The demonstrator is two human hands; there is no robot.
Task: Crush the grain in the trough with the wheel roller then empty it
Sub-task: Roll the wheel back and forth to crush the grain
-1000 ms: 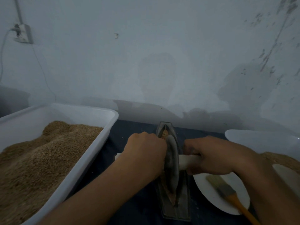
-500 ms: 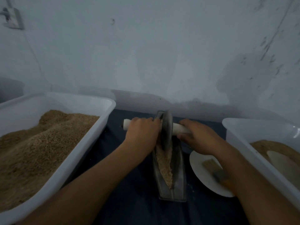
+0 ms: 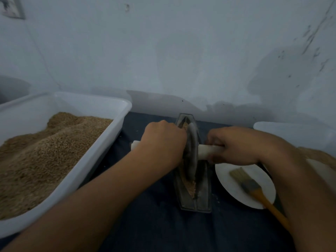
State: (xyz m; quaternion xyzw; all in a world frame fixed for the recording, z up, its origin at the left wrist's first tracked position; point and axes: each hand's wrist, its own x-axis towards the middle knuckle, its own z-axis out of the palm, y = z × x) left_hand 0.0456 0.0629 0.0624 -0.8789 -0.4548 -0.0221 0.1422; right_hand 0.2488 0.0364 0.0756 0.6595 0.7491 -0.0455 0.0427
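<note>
We see a narrow, boat-shaped metal trough lying lengthwise away from us on the dark cloth, its far tip near the wall. The grey wheel roller stands upright on edge in its groove, about mid-length, with a pale axle handle sticking out to each side. Tan crushed grain lines the channel at both ends.

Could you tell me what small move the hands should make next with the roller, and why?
Probably roll the wheel toward the near end of the trough: both hands grip the handle, and uncrushed-looking grain lies there.
</note>
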